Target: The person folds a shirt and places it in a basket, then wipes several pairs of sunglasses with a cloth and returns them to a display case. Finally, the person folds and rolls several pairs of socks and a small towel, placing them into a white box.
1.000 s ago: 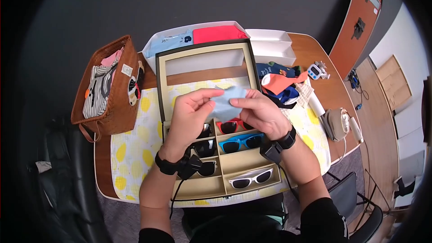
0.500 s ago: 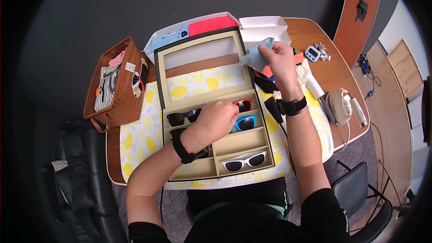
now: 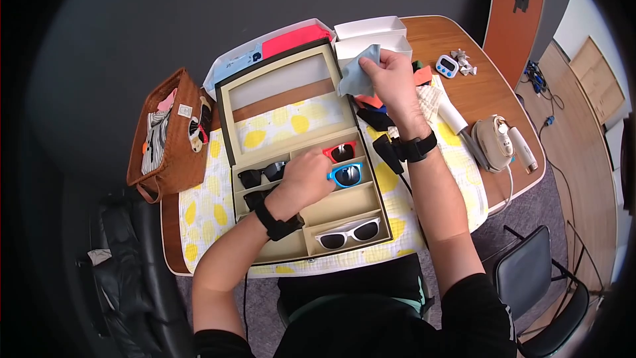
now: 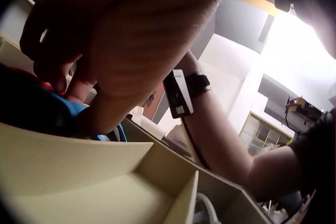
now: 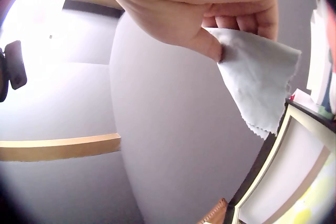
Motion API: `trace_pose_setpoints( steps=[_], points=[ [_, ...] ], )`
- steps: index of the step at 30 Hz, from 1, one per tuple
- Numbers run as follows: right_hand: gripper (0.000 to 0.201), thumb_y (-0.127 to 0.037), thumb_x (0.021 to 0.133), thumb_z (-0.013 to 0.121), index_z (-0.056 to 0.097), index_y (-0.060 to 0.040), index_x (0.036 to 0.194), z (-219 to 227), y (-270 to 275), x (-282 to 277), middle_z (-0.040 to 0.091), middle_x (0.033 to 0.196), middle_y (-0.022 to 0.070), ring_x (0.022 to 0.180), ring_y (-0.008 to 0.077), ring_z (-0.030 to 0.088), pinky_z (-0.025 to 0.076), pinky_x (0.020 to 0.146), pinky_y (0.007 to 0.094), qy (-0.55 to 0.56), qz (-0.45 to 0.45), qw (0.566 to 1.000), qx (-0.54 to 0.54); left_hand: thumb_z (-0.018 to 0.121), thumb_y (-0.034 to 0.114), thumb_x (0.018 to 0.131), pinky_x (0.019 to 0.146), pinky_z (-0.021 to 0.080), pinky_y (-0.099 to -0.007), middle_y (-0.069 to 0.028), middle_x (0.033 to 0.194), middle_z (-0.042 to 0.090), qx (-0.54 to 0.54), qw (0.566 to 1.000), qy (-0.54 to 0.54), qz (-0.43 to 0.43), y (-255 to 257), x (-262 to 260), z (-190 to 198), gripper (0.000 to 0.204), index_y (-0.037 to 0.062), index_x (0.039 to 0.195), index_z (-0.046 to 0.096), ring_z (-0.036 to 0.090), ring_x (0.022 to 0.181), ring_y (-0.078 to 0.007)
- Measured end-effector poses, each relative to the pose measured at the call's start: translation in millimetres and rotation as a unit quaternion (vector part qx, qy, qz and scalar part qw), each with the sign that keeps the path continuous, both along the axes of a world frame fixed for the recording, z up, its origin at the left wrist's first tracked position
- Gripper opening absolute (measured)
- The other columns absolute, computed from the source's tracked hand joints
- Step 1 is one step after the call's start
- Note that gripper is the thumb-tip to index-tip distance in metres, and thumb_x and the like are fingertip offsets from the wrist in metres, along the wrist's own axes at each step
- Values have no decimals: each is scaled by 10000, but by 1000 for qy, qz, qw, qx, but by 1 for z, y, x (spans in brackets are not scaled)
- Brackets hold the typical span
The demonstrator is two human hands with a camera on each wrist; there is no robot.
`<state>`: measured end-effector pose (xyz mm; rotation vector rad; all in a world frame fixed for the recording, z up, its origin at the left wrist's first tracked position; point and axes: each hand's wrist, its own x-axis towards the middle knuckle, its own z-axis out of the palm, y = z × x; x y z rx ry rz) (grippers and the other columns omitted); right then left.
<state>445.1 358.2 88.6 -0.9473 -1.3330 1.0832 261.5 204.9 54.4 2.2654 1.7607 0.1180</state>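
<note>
A glasses display case (image 3: 341,205) with cream compartments lies with its windowed lid raised. My left hand (image 3: 306,178) reaches down into it, its fingers and thumb at the blue sunglasses (image 3: 346,175) and covering their left side. In the left wrist view the thumb and fingers pinch the blue frame (image 4: 73,106). Red sunglasses (image 3: 341,152) sit just behind, black sunglasses (image 3: 263,174) to the left, white sunglasses (image 3: 349,233) in the front right compartment. My right hand (image 3: 395,83), raised beside the lid, pinches a light blue cleaning cloth (image 3: 360,76) that hangs down with zigzag edges (image 5: 260,77).
A wicker basket (image 3: 179,172) of clothes stands left. Behind the lid are a white box with a red folded cloth (image 3: 295,40) and white trays (image 3: 371,26). On the right lie socks (image 3: 423,76), a timer (image 3: 447,66), a white roller (image 3: 452,116) and a beige corded device (image 3: 491,142).
My hands, earlier together on the cloth, have parted. The right carried the cloth up and right; the left let go and came down to the blue sunglasses.
</note>
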Motion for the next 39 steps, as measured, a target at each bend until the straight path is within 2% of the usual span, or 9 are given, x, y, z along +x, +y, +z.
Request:
trace_pose_setpoints(
  steps=[5, 7, 10, 15, 17, 21, 28, 32, 39],
  points=[
    [207, -117, 942, 650, 725, 62, 1017, 5, -6, 1, 741, 847, 83, 751, 115, 658, 526, 698, 294, 20, -12, 1000, 13, 756, 92, 767, 768, 549, -355, -150, 928, 700, -2, 969, -249, 9, 9, -38, 23, 155, -26, 859, 711, 703, 862, -264],
    [221, -132, 948, 629, 723, 59, 1011, 10, -11, -1, 733, 851, 66, 768, 112, 642, 516, 716, 300, 32, -10, 999, 28, 673, 1, 879, 826, 541, -286, -97, 970, 734, -67, 887, -434, 143, 9, -55, 45, 101, -24, 965, 719, 699, 932, -153],
    [192, -110, 930, 602, 693, 59, 938, 16, -24, -10, 722, 839, 76, 777, 121, 641, 514, 716, 316, -18, 54, 998, 33, 630, -6, 940, 905, 550, -291, -135, 1037, 748, 46, 809, -576, 113, 9, -77, 61, 139, -71, 1049, 685, 717, 972, -172],
    [171, -51, 825, 583, 628, 67, 941, 26, -73, -40, 676, 1086, 218, 826, 376, 672, 537, 762, 398, -244, 196, 928, 200, 615, -23, 936, 892, 563, -305, -177, 1054, 740, 39, 783, -606, 134, 2, -105, 63, 141, -76, 1050, 680, 729, 967, -211],
    [180, -37, 800, 586, 614, 77, 936, 35, -93, -55, 649, 1178, 241, 905, 439, 646, 544, 817, 432, -240, 250, 905, 248, 657, -51, 912, 847, 548, -251, -122, 984, 754, 42, 762, -629, 146, -1, -108, 60, 98, -84, 997, 693, 712, 905, -134],
    [91, 15, 742, 640, 559, 41, 775, 32, -112, -75, 619, 1267, 256, 839, 417, 669, 558, 729, 432, -250, 258, 865, 349, 695, 10, 933, 720, 527, -215, -85, 944, 748, 31, 775, -617, 132, 0, -120, 43, 107, -63, 1011, 698, 676, 838, -76],
    [137, -14, 761, 671, 569, 30, 839, 26, -126, -83, 537, 1372, 339, 802, 408, 686, 567, 729, 456, -349, 122, 854, 365, 672, 8, 954, 733, 534, -218, -82, 961, 742, 53, 770, -623, 130, 0, -112, 41, 113, -67, 1038, 684, 674, 858, -76],
    [140, -47, 781, 665, 583, 27, 866, 29, -130, -79, 535, 1368, 354, 744, 427, 690, 574, 699, 473, -398, 127, 874, 248, 620, 2, 978, 808, 542, -234, -128, 1050, 743, 113, 747, -642, 136, -1, -109, 41, 151, -85, 1099, 650, 699, 951, -123],
    [388, -68, 830, 611, 659, 52, 1196, 19, -112, -76, 692, 895, 279, 785, 399, 701, 561, 727, 478, -458, 184, 859, 135, 574, 31, 1003, 954, 542, -322, -228, 1166, 710, 198, 639, -728, 151, -6, -112, 57, 172, -99, 1105, 622, 696, 1115, -259]
  ],
)
